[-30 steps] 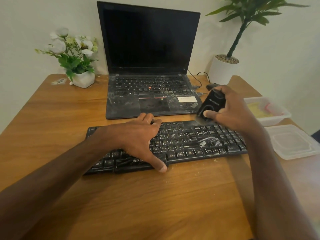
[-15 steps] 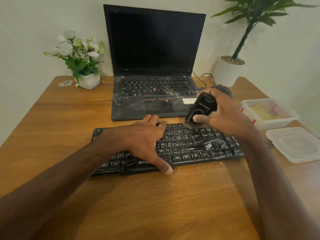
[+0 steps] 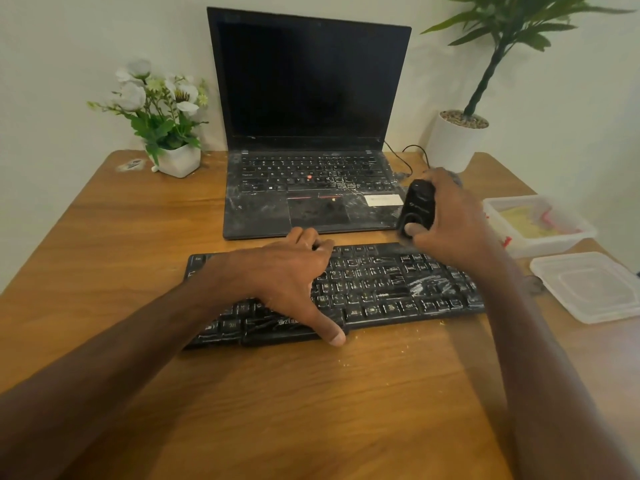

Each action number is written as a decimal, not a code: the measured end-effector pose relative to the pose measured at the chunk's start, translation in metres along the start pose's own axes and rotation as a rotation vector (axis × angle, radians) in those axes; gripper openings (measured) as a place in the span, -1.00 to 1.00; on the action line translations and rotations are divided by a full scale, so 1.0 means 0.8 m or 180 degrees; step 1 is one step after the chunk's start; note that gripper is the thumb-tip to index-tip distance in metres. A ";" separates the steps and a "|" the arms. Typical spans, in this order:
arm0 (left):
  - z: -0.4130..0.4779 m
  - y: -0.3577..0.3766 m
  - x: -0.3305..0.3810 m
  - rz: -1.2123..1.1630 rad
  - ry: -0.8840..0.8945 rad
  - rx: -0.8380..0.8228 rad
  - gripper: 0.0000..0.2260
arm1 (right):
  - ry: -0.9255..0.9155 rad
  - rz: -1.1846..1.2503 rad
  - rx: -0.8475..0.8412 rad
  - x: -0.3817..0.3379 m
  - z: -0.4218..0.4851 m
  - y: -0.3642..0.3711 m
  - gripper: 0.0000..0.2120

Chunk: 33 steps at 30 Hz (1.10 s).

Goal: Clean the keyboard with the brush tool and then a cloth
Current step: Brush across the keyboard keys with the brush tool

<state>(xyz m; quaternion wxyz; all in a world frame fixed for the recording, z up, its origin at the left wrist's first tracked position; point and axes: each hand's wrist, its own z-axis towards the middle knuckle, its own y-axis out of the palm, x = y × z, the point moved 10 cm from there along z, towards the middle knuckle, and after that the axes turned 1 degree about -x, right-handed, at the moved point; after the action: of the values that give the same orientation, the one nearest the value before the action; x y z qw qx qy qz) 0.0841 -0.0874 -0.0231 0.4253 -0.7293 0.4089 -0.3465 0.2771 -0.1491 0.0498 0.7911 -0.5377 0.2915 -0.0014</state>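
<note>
Your right hand [image 3: 450,220], grip wrapped round brush [image 3: 417,207], swung back to keyboard [image 3: 381,282] far edge; left hand [image 3: 287,282] spread, pinning keyboard; brushing ongoing.

The keyboard [image 3: 374,289] lies mid-frame on the table [image 3: 311,410], with the laptop [image 3: 308,133] behind it. Flowers [image 3: 162,116] stand upper left, a plant [image 3: 460,133] upper right. At right edge, a tub [image 3: 540,223] sits behind a lid [image 3: 588,289].
</note>
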 end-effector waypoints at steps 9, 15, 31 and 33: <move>0.002 0.003 -0.002 0.0010 -0.0018 -0.0051 0.33 | 0.0171 0.0372 -0.0064 0.010 -0.006 -0.002 -0.40; 0.002 0.004 -0.003 -0.0006 -0.0011 -0.0053 0.34 | 0.0405 0.0143 0.0770 0.045 -0.016 -0.069 -0.41; 0.055 -0.023 0.098 0.0290 0.0220 0.0414 0.17 | 0.0563 0.1034 0.0658 0.093 -0.030 -0.055 -0.35; 0.065 -0.029 0.108 0.0351 0.0114 0.0415 0.18 | 0.0490 0.0883 0.0676 0.092 -0.027 -0.056 -0.38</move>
<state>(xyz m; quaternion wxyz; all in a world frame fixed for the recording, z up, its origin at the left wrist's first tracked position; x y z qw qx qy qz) 0.1725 -0.1401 -0.0092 0.4829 -0.6702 0.4325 -0.3614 0.3424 -0.2094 0.0490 0.8114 -0.4041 0.4207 0.0358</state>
